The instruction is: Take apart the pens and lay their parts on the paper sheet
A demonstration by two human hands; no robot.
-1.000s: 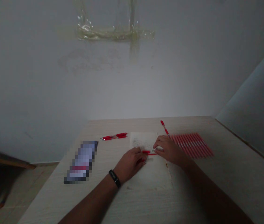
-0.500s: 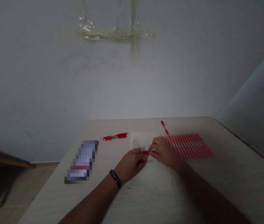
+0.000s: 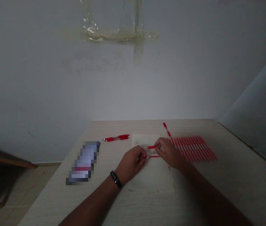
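My left hand (image 3: 133, 160), with a dark band on its wrist, is closed on a pen part (image 3: 142, 158), mostly hidden by the fingers. From it a thin red refill (image 3: 155, 156) sticks out to the right, its far end passing by my right hand. My right hand (image 3: 167, 152) pinches a short red pen barrel piece (image 3: 151, 147), which points left and is apart from the refill. Both hands are over a pale sheet (image 3: 153, 179) on the table.
Several red pens (image 3: 191, 147) lie side by side in a row at the right, with one pen (image 3: 167, 130) angled behind them. More red pens (image 3: 116, 138) lie at the back left. A blurred-out phone-like object (image 3: 83, 163) lies on the table's left. A wall (image 3: 147, 94) stands behind.
The red barrel piece, earlier between both hands, has moved away from my left hand with my right hand. The thin red refill now shows between the hands.
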